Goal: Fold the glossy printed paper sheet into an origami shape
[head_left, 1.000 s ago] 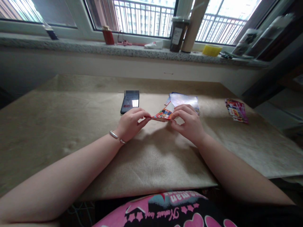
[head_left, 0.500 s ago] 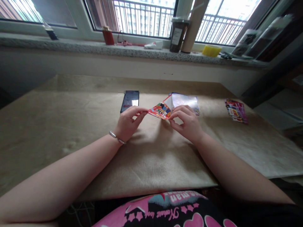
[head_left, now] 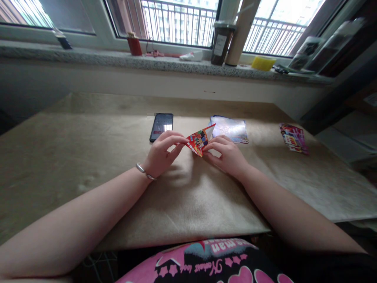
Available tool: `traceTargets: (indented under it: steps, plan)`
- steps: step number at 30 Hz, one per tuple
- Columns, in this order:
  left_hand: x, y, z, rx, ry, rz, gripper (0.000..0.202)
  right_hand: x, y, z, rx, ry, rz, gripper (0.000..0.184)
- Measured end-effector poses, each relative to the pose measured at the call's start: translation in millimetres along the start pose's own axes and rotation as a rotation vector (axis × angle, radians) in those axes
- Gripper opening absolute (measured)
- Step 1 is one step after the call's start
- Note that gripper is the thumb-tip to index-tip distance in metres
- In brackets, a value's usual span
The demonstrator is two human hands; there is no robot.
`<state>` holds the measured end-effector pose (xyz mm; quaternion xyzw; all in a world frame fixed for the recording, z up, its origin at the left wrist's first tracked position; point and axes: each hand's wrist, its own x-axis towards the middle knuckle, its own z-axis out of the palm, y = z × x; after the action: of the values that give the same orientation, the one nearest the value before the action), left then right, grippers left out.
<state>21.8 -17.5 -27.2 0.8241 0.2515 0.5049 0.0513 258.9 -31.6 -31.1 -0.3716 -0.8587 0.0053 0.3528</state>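
A red printed sheet of paper point(head_left: 199, 140), folded into a pointed shape with a white inner side showing, is held between my hands above the table. My left hand point(head_left: 165, 152) pinches its left corner between thumb and fingers. At the lower right edge, the thumb and fingers of my right hand point(head_left: 228, 155) are closed on the same paper. Just behind my left hand lies a phone point(head_left: 161, 125) with a lit screen. Shiny, pale printed sheets point(head_left: 231, 129) lie flat behind my right hand.
Several colourful cards point(head_left: 293, 138) lie fanned at the right of the brown-covered table point(head_left: 112, 118). On the stone windowsill point(head_left: 100, 55) stand a red container point(head_left: 134, 45), a dark lidded jar point(head_left: 220, 43), a cardboard tube point(head_left: 238, 39) and a yellow roll of tape point(head_left: 263, 63).
The red paper has turned, its lower point now hanging toward me and its upper tip standing up at right. My right hand has shifted slightly left and nearer; my left hand stays close by.
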Motion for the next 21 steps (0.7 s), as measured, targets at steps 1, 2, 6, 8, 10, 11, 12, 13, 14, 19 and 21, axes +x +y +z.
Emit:
traceTargets:
  steps: [1,2,6,8,10,11,12,13,14,19,21]
  plan:
    - [0,1,-0.2,-0.005,-0.021,0.025,0.012,0,1,1,0.018,-0.02,0.007,0.007]
    - [0,2,-0.3,-0.012,-0.047,0.048,0.012,0,2,2,0.037,-0.037,0.01,0.007]
    - [-2,5,-0.5,-0.009,-0.154,0.127,0.016,-1,4,6,0.073,-0.07,0.035,0.008]
    - [-2,6,-0.8,0.013,-0.185,0.157,0.016,-1,4,6,0.084,-0.057,0.087,0.009]
    - [-2,6,-1.3,0.041,-0.197,0.185,0.015,-1,4,5,0.108,-0.031,0.136,0.015]
    - [-1,6,-1.7,0.06,-0.203,0.203,0.014,-1,3,5,0.122,-0.017,0.146,0.02]
    - [-1,7,-2.1,0.085,-0.212,0.222,0.014,-1,3,4,0.136,-0.006,0.145,0.024]
    - [0,7,-2.5,0.114,-0.223,0.244,0.014,-1,2,3,0.146,0.006,0.137,0.029]
    - [0,8,-2.8,0.141,-0.238,0.269,0.015,-1,2,3,0.147,0.021,0.123,0.032]
    - [2,11,-4.1,0.22,-0.3,0.397,0.02,0,0,1,0.115,0.07,0.054,0.036]
    - [2,12,-4.5,0.226,-0.313,0.433,0.02,0,-1,1,0.105,0.073,0.044,0.036]
